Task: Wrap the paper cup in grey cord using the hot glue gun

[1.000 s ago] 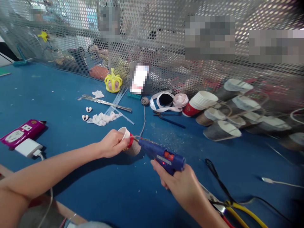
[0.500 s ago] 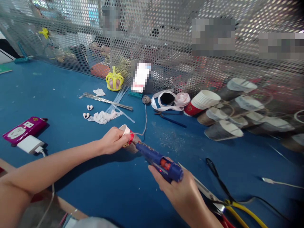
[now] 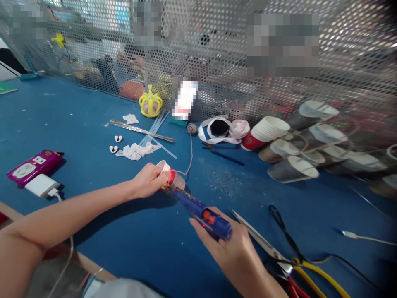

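My left hand (image 3: 150, 181) is closed around a small paper cup (image 3: 164, 167), tilted on its side with its white rim away from me. Grey-brown yarn is wound about the cup's lower part, next to a red band. From it a strand of yarn (image 3: 191, 153) runs back to a little yarn ball (image 3: 192, 129). My right hand (image 3: 229, 244) grips a blue hot glue gun (image 3: 198, 209), a small red light glowing on its body. The gun's nozzle meets or nearly meets the yarn-wrapped side of the cup; exact contact is hard to see.
Scissors with yellow handles (image 3: 313, 273) lie beside my right forearm. Pliers (image 3: 225, 155), stacked paper cups (image 3: 266, 130), several wrapped cups (image 3: 291, 169), white lace (image 3: 136, 151), glue sticks (image 3: 155, 126) and a yellow crown (image 3: 150, 105) stand farther back. A purple power strip (image 3: 34, 167) is leftward.
The glue gun and my right hand have shifted slightly left, with the nozzle now lower along the cup's near side. My left hand still holds the cup in nearly the same place.
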`<control>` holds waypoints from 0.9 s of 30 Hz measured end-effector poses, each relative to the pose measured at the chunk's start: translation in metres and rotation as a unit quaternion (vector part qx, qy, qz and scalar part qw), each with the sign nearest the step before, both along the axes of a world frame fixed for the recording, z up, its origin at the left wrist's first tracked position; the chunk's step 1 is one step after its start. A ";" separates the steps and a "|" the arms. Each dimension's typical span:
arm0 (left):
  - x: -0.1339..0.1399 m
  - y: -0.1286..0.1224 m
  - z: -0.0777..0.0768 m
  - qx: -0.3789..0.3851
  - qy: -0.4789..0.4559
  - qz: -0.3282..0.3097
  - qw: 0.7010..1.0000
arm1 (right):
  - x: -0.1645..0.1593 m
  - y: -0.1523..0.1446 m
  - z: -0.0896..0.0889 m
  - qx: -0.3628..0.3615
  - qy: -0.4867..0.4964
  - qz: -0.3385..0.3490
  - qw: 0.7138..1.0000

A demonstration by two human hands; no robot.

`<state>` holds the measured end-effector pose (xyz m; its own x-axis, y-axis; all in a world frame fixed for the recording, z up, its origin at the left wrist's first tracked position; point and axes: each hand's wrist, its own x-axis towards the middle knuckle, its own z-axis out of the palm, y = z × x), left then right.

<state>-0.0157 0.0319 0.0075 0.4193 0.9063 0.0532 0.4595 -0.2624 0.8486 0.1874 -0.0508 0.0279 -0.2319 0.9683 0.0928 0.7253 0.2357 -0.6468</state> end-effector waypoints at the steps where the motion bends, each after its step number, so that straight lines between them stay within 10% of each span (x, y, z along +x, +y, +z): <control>1: 0.000 0.000 0.000 0.003 0.003 -0.002 1.000 | 0.001 0.000 -0.001 -0.003 0.007 -0.009 1.000; 17: 0.000 -0.001 -0.002 0.003 0.008 0.004 1.000 | 0.001 0.000 -0.005 -0.058 0.084 -0.065 0.993; 27: 0.000 0.000 -0.003 -0.002 -0.011 0.018 1.000 | 0.020 0.010 0.045 -0.128 0.234 -0.111 0.957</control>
<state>-0.0154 0.0318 0.0047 0.3843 0.9213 0.0589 0.4505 -0.2429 0.8591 0.2077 -0.0407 0.0729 -0.0089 0.9938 -0.1105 0.3564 -0.1001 -0.9289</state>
